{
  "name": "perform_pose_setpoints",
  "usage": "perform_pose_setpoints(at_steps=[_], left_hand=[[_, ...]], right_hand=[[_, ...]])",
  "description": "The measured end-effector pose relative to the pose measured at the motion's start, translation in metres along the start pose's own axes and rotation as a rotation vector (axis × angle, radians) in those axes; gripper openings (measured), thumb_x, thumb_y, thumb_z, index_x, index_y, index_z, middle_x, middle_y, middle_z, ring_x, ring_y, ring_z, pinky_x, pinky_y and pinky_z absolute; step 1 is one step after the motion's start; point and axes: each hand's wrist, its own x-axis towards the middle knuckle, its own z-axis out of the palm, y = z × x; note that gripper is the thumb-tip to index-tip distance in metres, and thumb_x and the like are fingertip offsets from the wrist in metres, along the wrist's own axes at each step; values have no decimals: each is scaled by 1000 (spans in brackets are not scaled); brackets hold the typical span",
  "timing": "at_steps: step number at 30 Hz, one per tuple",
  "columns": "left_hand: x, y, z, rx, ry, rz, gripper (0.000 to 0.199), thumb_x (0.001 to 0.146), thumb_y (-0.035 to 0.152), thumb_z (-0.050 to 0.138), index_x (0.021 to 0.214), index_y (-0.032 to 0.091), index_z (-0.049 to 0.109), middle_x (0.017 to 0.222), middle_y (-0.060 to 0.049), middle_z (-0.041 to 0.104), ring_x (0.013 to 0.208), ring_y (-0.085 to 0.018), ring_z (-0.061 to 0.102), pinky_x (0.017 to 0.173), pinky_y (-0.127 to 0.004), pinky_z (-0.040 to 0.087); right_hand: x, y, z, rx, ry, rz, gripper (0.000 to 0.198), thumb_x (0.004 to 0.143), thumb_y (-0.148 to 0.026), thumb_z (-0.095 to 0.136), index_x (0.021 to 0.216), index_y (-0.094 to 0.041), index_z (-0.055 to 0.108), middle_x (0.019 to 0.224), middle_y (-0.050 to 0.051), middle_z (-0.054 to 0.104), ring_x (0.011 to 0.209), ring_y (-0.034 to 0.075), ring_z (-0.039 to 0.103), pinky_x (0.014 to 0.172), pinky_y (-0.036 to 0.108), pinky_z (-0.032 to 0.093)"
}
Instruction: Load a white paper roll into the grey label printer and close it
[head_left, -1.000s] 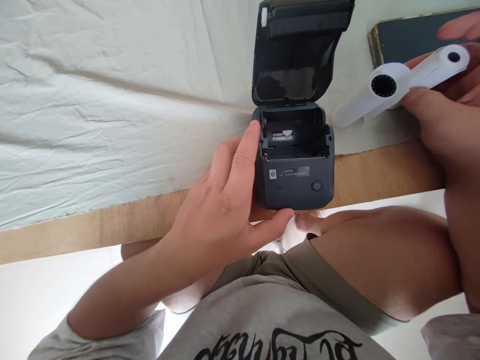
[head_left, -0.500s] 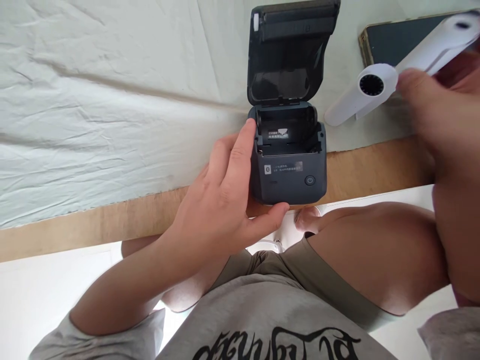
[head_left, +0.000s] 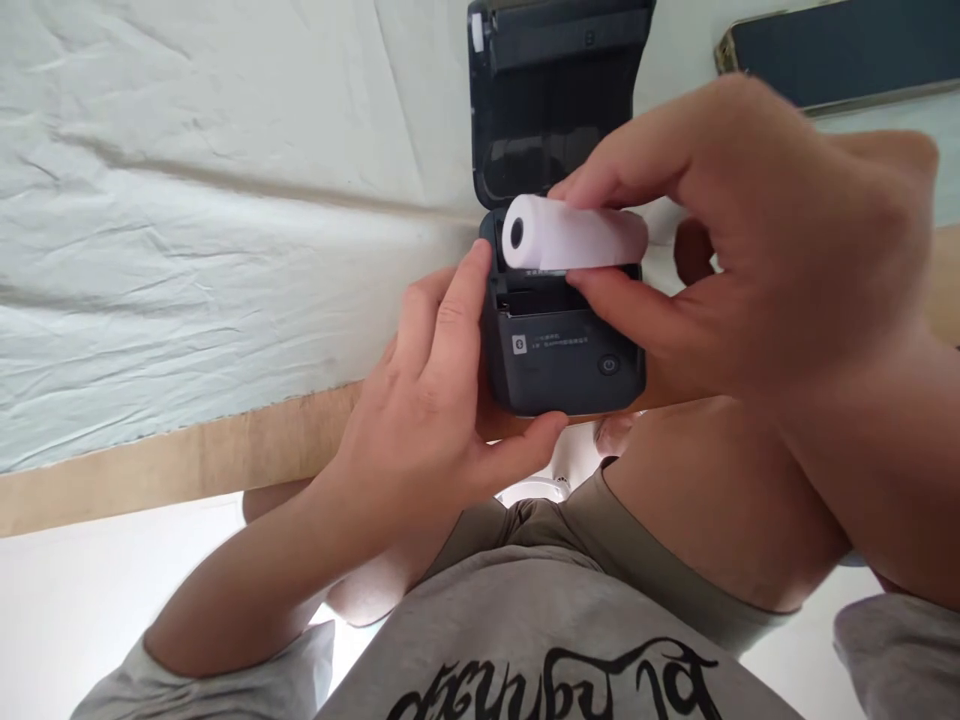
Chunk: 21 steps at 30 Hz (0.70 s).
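A small dark grey printer [head_left: 559, 360] stands at the table's near edge with its lid [head_left: 555, 90] swung open and away from me. My left hand [head_left: 435, 400] grips the printer's left side, thumb under its front. My right hand [head_left: 750, 230] pinches a white paper roll [head_left: 570, 235] between fingers and thumb. The roll lies sideways right over the printer's open paper bay, its hollow core facing left.
A wrinkled white cloth [head_left: 225, 200] covers the table, with a bare wooden strip [head_left: 187, 460] along the near edge. A dark phone [head_left: 840, 50] lies at the far right. My knees and grey shirt fill the bottom.
My right hand has carried the paper roll from the far right, near the phone, leftward and down onto the printer's open bay. The left hand has kept its hold on the printer.
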Motion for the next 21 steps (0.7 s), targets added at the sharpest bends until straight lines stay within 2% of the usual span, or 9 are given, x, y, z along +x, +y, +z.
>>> perform_pose_setpoints(at_steps=[3, 8, 13, 17, 21], left_hand=[[0, 1, -2, -18, -18, -9, 96, 105, 55, 79, 187, 26, 37, 177, -17, 62, 158, -42, 73, 118, -57, 75], [1, 1, -6, -59, -45, -16, 92, 108, 61, 80, 183, 26, 40, 180, -18, 61, 160, -43, 71, 124, -60, 73], [1, 1, -5, -51, -24, 23, 84, 111, 55, 78, 181, 22, 44, 177, -18, 64, 159, -39, 72, 125, -56, 73], [3, 3, -5, -71, -14, 16, 85, 108, 51, 78, 181, 22, 47, 173, -18, 65, 157, -40, 74, 125, -57, 73], [2, 3, -6, -51, -8, 34, 78, 109, 49, 78, 180, 28, 52, 169, -17, 65, 156, -42, 74, 119, -57, 76]], right_hand=[[5, 4, 0, -97, 52, 13, 22, 101, -28, 67, 122, -31, 75, 106, -3, 75, 77, 7, 55, 83, 30, 49], [11, 15, -4, -81, -111, -42, 13, 106, -33, 64, 113, -31, 75, 102, -4, 78, 88, 13, 67, 82, 38, 43], [14, 13, -7, -75, -99, -64, 13, 107, -34, 66, 104, -30, 77, 113, -4, 81, 105, 15, 74, 81, 40, 42], [13, 10, -12, 88, -42, -51, 24, 107, -45, 66, 92, -28, 75, 99, -4, 78, 88, 9, 65, 74, 38, 40], [7, 4, -25, 266, -137, -119, 17, 101, -34, 76, 86, -28, 74, 92, -11, 77, 79, 1, 64, 65, 27, 42]])
